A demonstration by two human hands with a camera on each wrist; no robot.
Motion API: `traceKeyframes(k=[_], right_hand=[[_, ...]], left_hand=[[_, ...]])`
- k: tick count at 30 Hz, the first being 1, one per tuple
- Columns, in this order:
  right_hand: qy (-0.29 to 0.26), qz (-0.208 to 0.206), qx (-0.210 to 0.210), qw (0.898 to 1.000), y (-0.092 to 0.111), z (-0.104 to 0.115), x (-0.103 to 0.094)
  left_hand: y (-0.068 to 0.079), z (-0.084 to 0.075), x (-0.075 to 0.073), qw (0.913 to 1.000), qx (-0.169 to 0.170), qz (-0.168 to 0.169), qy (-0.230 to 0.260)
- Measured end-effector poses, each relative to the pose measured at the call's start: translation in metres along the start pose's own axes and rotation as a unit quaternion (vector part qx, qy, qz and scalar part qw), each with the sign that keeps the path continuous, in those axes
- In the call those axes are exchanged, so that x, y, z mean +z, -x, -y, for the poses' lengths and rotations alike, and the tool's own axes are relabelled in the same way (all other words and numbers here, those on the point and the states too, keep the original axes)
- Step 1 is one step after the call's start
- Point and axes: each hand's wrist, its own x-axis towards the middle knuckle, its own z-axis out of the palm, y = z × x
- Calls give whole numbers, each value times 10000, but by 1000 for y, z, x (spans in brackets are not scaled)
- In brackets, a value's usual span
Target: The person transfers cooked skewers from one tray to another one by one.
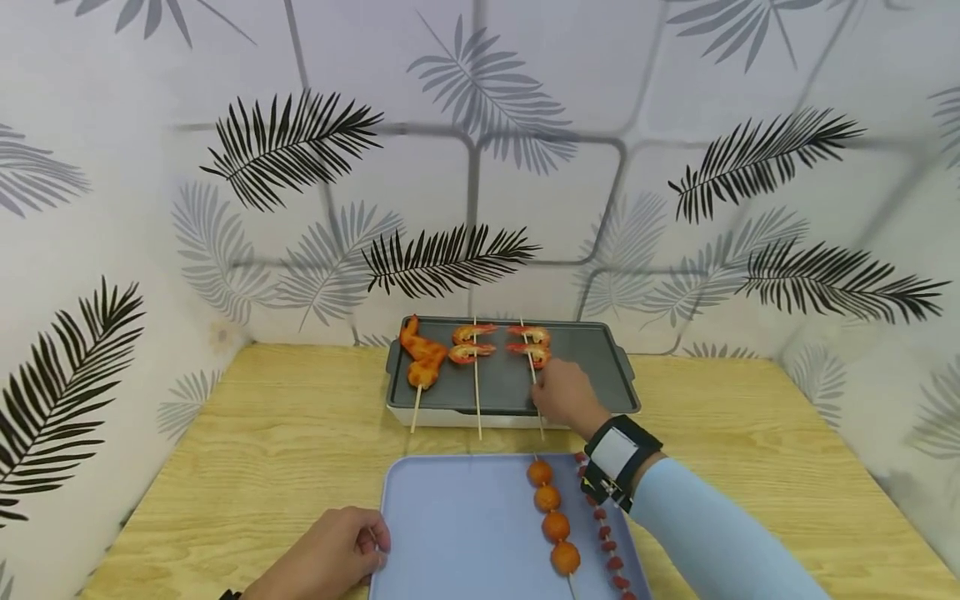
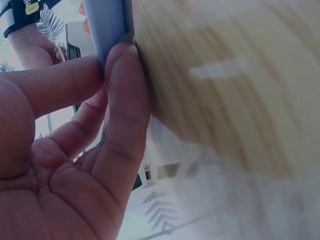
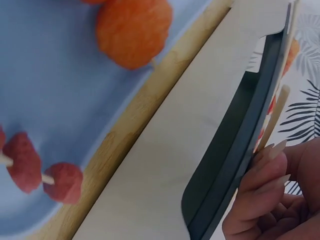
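My right hand (image 1: 567,393) pinches the stick of a shrimp skewer (image 1: 537,357) lying on the dark grill plate (image 1: 592,354). In the right wrist view, the stick (image 3: 276,118) juts past the plate's edge beside my thumb and fingertips. My left hand (image 1: 333,550) holds the left rim of the blue tray (image 1: 457,525), thumb and fingers pinching it in the left wrist view. To the left on the plate lie a second shrimp skewer (image 1: 472,353) and a skewer of browned chicken wing (image 1: 424,357), their sticks pointing towards me.
On the tray's right side lie a skewer of orange balls (image 1: 556,527) and one of small red pieces (image 1: 607,546), partly hidden by my right wrist. The grill's white base (image 1: 450,418) stands on the wooden table (image 1: 300,433), against a leaf-patterned backdrop (image 1: 525,192).
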Motion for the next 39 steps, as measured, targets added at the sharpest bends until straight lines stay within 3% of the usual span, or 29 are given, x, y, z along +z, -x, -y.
traceKeyframes(k=[9,19,25,30,39], right_hand=[[-199,-205,-227,9993,18,8,-8],[-1278,-157,-98,9916,87,25,-21],[-1749,260,-94,9842,126,34,-13],[-2248,783,1,9712,152,37,2],[-2385,1276,548,9612,173,36,19]], left_hand=[[1,-2,0,9999,67,-66,-69],[-1,-4,-1,9999,97,-30,-45],[-1,-1,-1,9999,94,47,-18],[-1,1,0,10000,32,63,7],[-1,-3,1,9999,35,38,135]])
